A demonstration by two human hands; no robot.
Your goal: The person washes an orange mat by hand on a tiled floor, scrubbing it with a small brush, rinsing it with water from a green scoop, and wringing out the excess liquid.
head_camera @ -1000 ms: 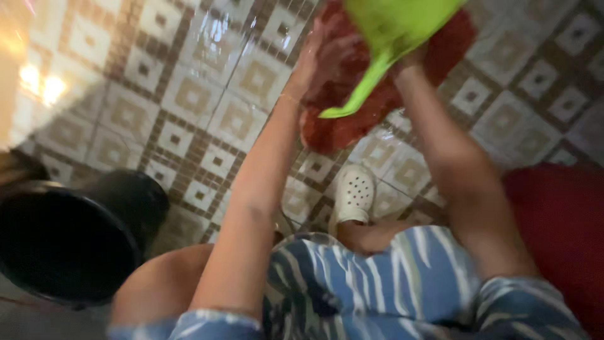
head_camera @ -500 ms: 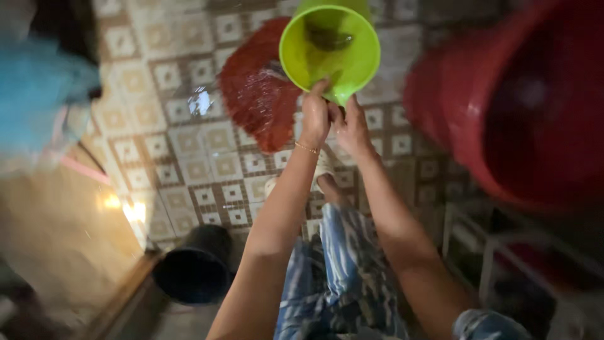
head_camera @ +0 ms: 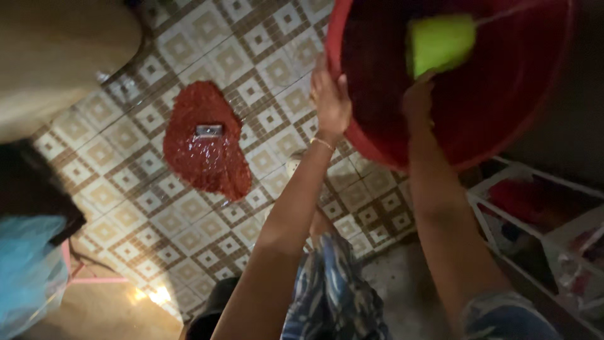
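Scoop point(head_camera: 440, 44), a lime-green plastic dipper, sits deep inside the red tub point(head_camera: 503, 119), seen blurred, its pale outer wall turned toward the camera. The right hand point(head_camera: 418, 101) reaches in over the tub's near rim with its grip closed on the scoop from below; the fingers themselves are lost against the dark red wall, so how they wrap it cannot be told. Just left of that grip, the left hand point(head_camera: 330, 101) presses flat and open against the outside of the tub's rim, holding nothing, only steadying; a thin bracelet point(head_camera: 323, 143) circles its wrist.

To dip well, the steadying palm would best stay firm on the rim so the tub does not rock, and the scoop should be kept level as it comes up past the rim, judging by the wet floor below.

Farther left of the grips and lower, a red mat point(head_camera: 204, 148) lies soaked and glistening on the patterned floor tiles point(head_camera: 251, 63). Right of the right-hand grip, under the tub, stands a white rack point(head_camera: 484, 214).
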